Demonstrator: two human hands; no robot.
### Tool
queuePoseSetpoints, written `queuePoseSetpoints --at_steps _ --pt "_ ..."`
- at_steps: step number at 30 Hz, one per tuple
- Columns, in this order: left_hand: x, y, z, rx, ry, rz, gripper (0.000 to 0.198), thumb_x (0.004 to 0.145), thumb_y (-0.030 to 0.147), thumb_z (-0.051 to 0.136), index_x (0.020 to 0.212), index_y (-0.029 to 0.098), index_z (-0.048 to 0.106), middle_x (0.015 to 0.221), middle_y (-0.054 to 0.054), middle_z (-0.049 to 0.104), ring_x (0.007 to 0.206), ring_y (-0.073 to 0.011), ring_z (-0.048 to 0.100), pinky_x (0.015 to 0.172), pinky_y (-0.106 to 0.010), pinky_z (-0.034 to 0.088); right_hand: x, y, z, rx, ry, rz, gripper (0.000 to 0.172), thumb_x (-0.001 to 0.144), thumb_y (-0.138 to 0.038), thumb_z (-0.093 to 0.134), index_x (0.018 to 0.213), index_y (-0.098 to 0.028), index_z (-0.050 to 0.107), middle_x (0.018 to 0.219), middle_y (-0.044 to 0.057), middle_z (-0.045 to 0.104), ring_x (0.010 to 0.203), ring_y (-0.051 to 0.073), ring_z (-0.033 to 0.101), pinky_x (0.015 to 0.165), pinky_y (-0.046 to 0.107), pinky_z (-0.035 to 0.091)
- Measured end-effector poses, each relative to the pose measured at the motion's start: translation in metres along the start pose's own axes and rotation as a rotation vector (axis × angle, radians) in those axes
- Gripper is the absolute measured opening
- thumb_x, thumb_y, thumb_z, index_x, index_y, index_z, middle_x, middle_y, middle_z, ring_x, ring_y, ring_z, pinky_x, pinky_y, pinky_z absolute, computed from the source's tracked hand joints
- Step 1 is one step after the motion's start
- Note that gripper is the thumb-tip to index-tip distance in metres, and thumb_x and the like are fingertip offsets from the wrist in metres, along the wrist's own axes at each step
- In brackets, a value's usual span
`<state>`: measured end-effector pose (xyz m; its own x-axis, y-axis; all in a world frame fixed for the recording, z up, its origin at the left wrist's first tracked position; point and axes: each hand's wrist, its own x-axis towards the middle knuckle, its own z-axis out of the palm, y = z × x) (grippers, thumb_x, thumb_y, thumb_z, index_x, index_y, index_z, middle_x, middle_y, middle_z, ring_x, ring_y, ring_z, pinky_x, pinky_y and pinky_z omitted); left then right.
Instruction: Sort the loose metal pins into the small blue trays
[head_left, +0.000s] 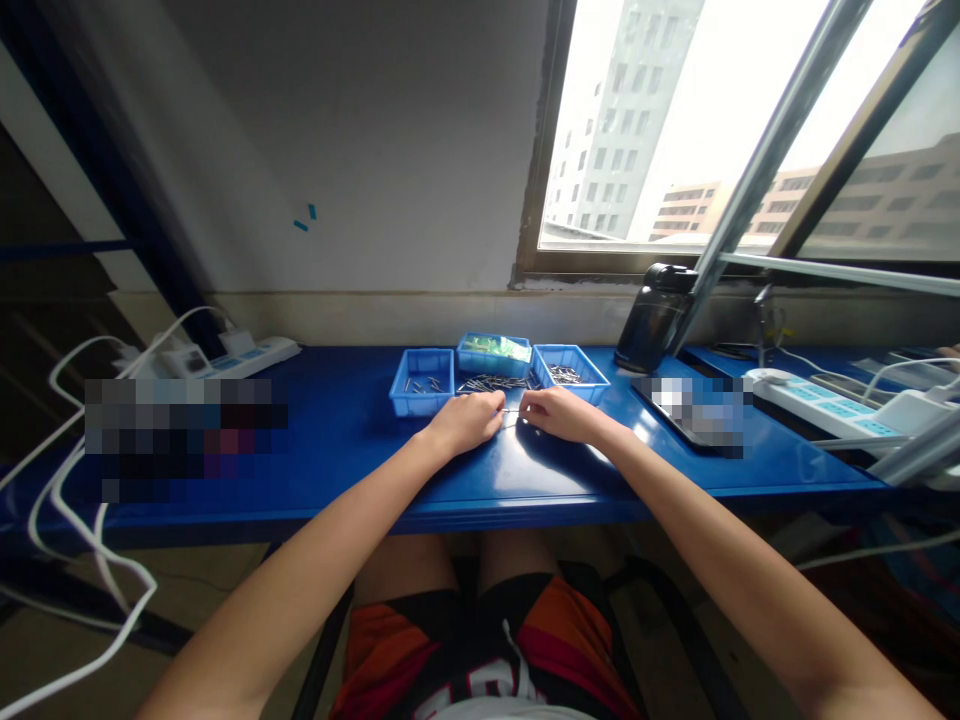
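Note:
My left hand (466, 419) and my right hand (559, 412) rest on the blue table (345, 440), fingertips facing each other. Both are pinched on a thin metal pin (512, 411) that spans the small gap between them. Just behind the hands lies a loose pile of similar metal pins (493, 383). Three small blue trays stand behind that: a left tray (422, 381) with a few pins, a middle tray (494, 354) with a green-and-white packet, and a right tray (570, 368) with more pins.
A black jar (655, 318) stands by the window frame at the right. A white power strip (817, 404) with cables lies far right, another power strip (225, 358) with white cables at the left. Blurred patches cover items on both sides.

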<state>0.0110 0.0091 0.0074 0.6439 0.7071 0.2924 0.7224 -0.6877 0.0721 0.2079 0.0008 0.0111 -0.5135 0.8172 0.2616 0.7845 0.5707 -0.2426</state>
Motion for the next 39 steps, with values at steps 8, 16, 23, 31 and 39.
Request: queuePoseSetpoints --at_steps 8,16,23,31,39 --pt "0.001 -0.001 -0.001 -0.087 0.120 0.098 0.021 0.089 0.033 0.038 0.094 0.021 0.055 0.092 -0.002 0.061 0.080 -0.0155 0.060 0.065 -0.023 0.045 0.002 0.006 0.009 0.122 0.009 -0.077 0.022 0.086 -0.030 0.044 0.086 -0.017 0.061 0.062 0.001 0.059 0.056 0.010 0.051 0.056 0.019 0.036" --pt "0.001 0.000 0.000 -0.118 0.103 0.148 0.018 0.086 0.029 0.041 0.097 0.022 0.055 0.096 -0.001 0.060 0.082 -0.0145 0.060 0.069 -0.022 0.046 0.003 0.006 0.012 0.104 0.031 -0.088 0.024 0.086 -0.033 0.045 0.078 -0.016 0.060 0.056 -0.001 0.053 0.050 0.008 0.045 0.050 0.019 0.033" --pt "0.000 0.001 -0.001 -0.046 0.040 0.027 0.015 0.083 0.030 0.044 0.091 0.020 0.052 0.081 -0.003 0.064 0.074 -0.0183 0.061 0.063 -0.025 0.045 0.002 0.002 0.006 0.044 0.034 -0.040 0.021 0.083 -0.028 0.050 0.099 -0.017 0.058 0.056 -0.002 0.054 0.050 0.009 0.047 0.052 0.019 0.033" --pt "0.001 -0.002 0.002 -0.015 -0.017 0.023 0.022 0.087 0.036 0.039 0.093 0.022 0.056 0.087 -0.004 0.066 0.084 -0.0207 0.062 0.068 -0.026 0.045 0.000 -0.001 0.003 0.052 0.021 -0.091 0.023 0.087 -0.030 0.043 0.090 -0.017 0.061 0.058 0.000 0.056 0.051 0.008 0.046 0.052 0.019 0.031" --pt "0.000 -0.002 0.001 -0.044 -0.034 -0.035 0.025 0.087 0.035 0.038 0.087 0.019 0.058 0.083 -0.007 0.065 0.077 -0.0206 0.063 0.066 -0.026 0.046 0.000 -0.001 -0.002 -0.003 0.016 -0.003 0.017 0.083 -0.024 0.046 0.082 -0.017 0.062 0.057 -0.001 0.055 0.049 0.007 0.042 0.051 0.018 0.029"
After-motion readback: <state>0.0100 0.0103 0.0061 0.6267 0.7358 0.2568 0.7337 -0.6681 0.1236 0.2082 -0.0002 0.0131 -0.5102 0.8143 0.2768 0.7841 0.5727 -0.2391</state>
